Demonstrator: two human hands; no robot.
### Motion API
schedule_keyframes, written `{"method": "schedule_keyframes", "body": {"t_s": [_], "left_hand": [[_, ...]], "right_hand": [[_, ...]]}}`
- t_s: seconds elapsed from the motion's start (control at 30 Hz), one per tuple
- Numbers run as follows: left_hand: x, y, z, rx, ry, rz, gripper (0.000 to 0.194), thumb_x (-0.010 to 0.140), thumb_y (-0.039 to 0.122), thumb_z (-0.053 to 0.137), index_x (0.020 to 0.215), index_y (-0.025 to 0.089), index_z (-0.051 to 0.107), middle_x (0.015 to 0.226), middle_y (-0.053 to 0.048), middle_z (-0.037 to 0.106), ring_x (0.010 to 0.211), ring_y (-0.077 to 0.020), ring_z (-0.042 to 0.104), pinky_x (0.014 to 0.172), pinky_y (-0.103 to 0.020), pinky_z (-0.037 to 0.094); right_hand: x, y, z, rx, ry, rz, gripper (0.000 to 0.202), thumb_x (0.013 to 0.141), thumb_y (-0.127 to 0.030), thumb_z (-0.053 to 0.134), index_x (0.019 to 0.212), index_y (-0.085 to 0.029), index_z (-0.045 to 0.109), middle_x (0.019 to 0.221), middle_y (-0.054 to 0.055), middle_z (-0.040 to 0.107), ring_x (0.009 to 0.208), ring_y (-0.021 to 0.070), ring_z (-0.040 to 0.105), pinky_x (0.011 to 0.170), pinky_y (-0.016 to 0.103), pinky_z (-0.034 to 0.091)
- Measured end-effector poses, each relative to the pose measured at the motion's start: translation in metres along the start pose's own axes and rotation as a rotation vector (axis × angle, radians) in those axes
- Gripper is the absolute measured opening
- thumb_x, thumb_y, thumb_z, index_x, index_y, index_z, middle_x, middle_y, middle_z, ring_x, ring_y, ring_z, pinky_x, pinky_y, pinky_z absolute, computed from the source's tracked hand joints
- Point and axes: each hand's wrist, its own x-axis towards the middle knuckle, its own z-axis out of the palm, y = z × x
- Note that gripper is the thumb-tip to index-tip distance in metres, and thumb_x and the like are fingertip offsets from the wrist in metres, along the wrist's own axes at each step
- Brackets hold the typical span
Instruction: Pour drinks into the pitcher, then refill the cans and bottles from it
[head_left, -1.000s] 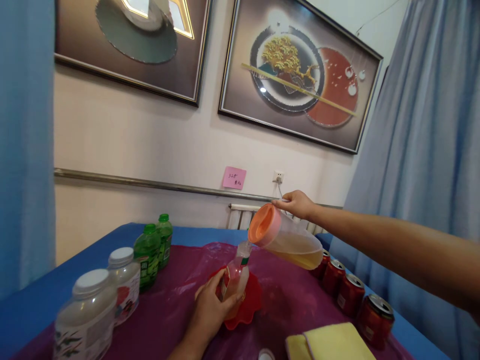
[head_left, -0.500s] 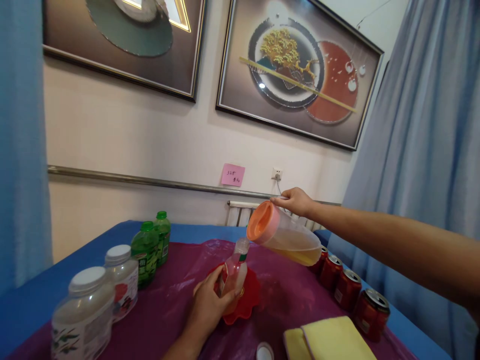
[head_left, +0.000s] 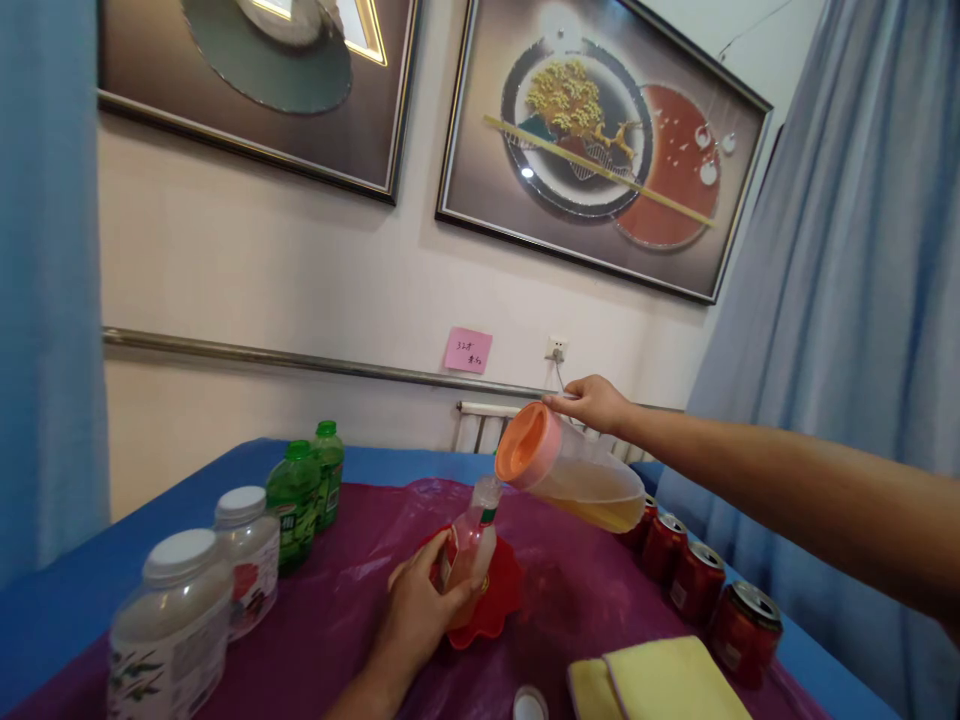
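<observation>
My left hand is closed around a clear bottle with a green band at its neck, tilted a little to the right. Beneath the bottle lies a red scalloped plate. My right hand grips the handle of a translucent plastic pitcher with an orange lid. The pitcher is tipped to the left, its lid end at the bottle's mouth, and yellowish liquid rests along its lower side. Whether liquid is flowing I cannot tell.
Two white-capped jars and two green bottles stand on the left. Several red cans line the right side. A folded yellow cloth and a white cap lie in front on the purple sheet.
Almost nothing differs. The whole view has shifted slightly; both hands keep their hold on the bottle and the tipped pitcher.
</observation>
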Motion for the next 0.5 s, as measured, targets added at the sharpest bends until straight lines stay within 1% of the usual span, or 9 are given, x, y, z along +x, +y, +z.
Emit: {"method": "schedule_keyframes", "body": {"t_s": [0.23,0.4,0.5], "left_hand": [[-0.003,0.011,-0.005,0.003,-0.022,-0.003,0.071,0.062,0.035,0.078,0.128,0.014,0.063,0.128,-0.013,0.071,0.117,-0.0322,0.066,0.108,-0.046,0.046],[-0.003,0.013,-0.006,-0.003,-0.006,-0.011,0.069,0.060,0.035,0.080,0.125,0.018,0.065,0.127,-0.012,0.072,0.117,-0.0328,0.066,0.107,-0.047,0.047],[-0.003,0.014,-0.006,-0.013,-0.001,-0.014,0.070,0.060,0.034,0.081,0.125,0.017,0.065,0.128,-0.013,0.071,0.117,-0.0333,0.066,0.106,-0.047,0.048]], "right_hand": [[-0.001,-0.001,-0.001,0.008,-0.005,0.003,0.055,0.073,-0.067,0.065,0.051,-0.023,0.039,0.048,-0.006,0.031,0.047,0.0090,0.029,0.047,0.027,0.021],[-0.003,-0.003,-0.001,0.019,-0.018,0.010,0.054,0.073,-0.066,0.065,0.052,-0.023,0.040,0.048,-0.006,0.031,0.047,0.0088,0.029,0.047,0.027,0.020],[-0.004,-0.003,-0.001,0.023,-0.019,0.015,0.054,0.073,-0.066,0.065,0.052,-0.023,0.040,0.048,-0.006,0.032,0.047,0.0088,0.029,0.047,0.027,0.020]]}}
